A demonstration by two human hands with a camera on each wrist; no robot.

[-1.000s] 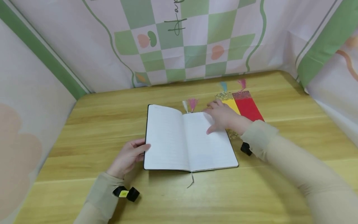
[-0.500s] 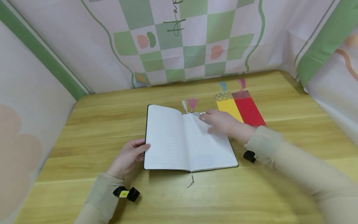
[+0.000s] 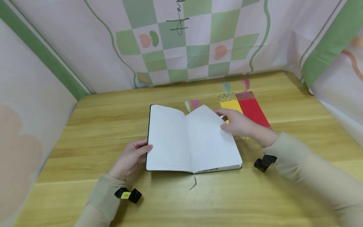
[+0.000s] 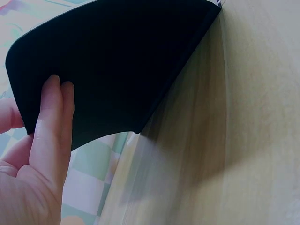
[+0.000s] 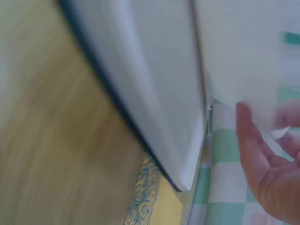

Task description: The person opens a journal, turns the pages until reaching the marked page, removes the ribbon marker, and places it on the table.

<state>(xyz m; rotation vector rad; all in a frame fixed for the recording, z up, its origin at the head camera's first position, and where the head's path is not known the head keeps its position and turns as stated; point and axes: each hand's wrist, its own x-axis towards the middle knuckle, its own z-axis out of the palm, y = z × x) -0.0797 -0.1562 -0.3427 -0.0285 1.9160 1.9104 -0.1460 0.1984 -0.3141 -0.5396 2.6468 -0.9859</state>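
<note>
An open notebook [image 3: 168,142] with blank-looking white pages and a black cover [image 4: 108,65] lies on the wooden table. My left hand [image 3: 131,160] grips its left edge, thumb on the page and fingers behind the cover, holding that side raised. At the upper right, my right hand [image 3: 241,123] pinches a page [image 3: 204,118] by its outer edge, its corner lifted off the pages beneath. White [image 3: 187,106] and pink tassels [image 3: 195,103] stick out past the notebook's top. Below the lifted page, a patterned strip [image 3: 208,169] shows along the bottom edge.
Right of the notebook lie a yellow bookmark [image 3: 230,105] with a blue tassel and a red bookmark [image 3: 253,110] with a pink tassel, side by side. A grey ribbon [image 3: 194,183] trails from the spine. Printed cloth [image 3: 195,56] hangs behind the table.
My right hand has moved from the page's top right corner rightward and slightly down, now lifting the page. A patterned bookmark end briefly showed under it. My left hand has stayed still.
</note>
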